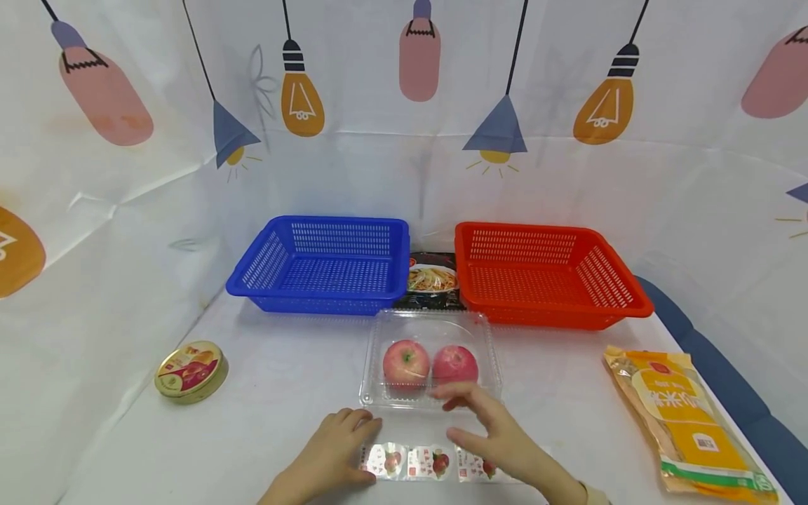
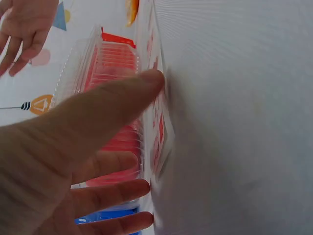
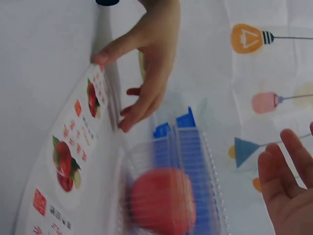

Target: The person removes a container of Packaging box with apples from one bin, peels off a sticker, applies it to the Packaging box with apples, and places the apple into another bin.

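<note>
A clear plastic clamshell box (image 1: 435,319) stands at the middle of the table with two red apples (image 1: 406,362) (image 1: 455,365) in it. Its lid (image 1: 435,463), with apple stickers on it, lies flat toward me. My left hand (image 1: 362,449) rests at the lid's left end, thumb on the near edge and straight fingers by the hinge. In the left wrist view the thumb tip (image 2: 156,78) touches the lid's rim. My right hand (image 1: 454,419) hovers over the box's front edge with fingers spread, holding nothing. The right wrist view shows one apple (image 3: 161,200) and the lid (image 3: 68,161).
A blue basket (image 1: 325,263) and a red basket (image 1: 543,273) stand behind the box, with a dark noodle packet (image 1: 432,280) between them. A round tin (image 1: 191,370) lies at the left, a yellow bag (image 1: 688,421) at the right. Printed cloth surrounds the table.
</note>
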A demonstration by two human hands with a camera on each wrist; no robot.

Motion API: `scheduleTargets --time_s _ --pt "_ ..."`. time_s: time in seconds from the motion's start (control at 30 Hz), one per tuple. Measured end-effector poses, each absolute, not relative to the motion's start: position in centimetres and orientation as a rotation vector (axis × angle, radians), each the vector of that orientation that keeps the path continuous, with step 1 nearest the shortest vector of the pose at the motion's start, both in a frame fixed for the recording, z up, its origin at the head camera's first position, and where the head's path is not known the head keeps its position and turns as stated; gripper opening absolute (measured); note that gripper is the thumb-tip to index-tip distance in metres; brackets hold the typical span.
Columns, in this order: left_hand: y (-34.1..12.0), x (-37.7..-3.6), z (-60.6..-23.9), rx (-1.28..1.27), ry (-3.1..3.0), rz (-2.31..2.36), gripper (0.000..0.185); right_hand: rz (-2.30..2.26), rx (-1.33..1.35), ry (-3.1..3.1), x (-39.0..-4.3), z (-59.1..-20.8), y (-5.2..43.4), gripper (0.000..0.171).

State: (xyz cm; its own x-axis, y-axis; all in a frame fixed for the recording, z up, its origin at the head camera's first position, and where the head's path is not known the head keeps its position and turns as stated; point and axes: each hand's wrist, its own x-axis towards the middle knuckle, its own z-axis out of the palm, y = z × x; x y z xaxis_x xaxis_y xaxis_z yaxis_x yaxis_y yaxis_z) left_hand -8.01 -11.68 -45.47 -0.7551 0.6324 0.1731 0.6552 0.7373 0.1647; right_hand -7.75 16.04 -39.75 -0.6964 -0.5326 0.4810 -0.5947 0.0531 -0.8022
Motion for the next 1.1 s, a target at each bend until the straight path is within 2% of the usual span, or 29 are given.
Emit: scheduleTargets --time_s 0.13,0.23,0.43,0.67,1.1 --pt "-11.7 -7.9 -45.5 -1.035 -2.841 -0.311 0.074 1.686 1.479 -2.344 -7.4 -40.8 15.0 0.038" --pt "-11.6 -8.0 -45.3 -1.032 -2.851 -0.304 0.073 1.591 1.534 -2.493 -7.4 -41.7 14.4 0.038" --pt "-11.2 -7.9 -45.0 -1.047 -2.843 -0.277 0.061 1.349 1.468 -2.761 -7.8 -43.4 13.2 0.040" --pt "-10.8 -7.9 -44.9 -1.037 -2.882 -0.331 0.049 0.878 1.471 -2.732 -8.4 -45.0 12.4 0.043" --pt "-10.9 -7.9 -45.0 -1.041 -2.883 -0.453 0.035 0.634 1.380 -2.751 -8.5 -45.8 11.0 0.060"
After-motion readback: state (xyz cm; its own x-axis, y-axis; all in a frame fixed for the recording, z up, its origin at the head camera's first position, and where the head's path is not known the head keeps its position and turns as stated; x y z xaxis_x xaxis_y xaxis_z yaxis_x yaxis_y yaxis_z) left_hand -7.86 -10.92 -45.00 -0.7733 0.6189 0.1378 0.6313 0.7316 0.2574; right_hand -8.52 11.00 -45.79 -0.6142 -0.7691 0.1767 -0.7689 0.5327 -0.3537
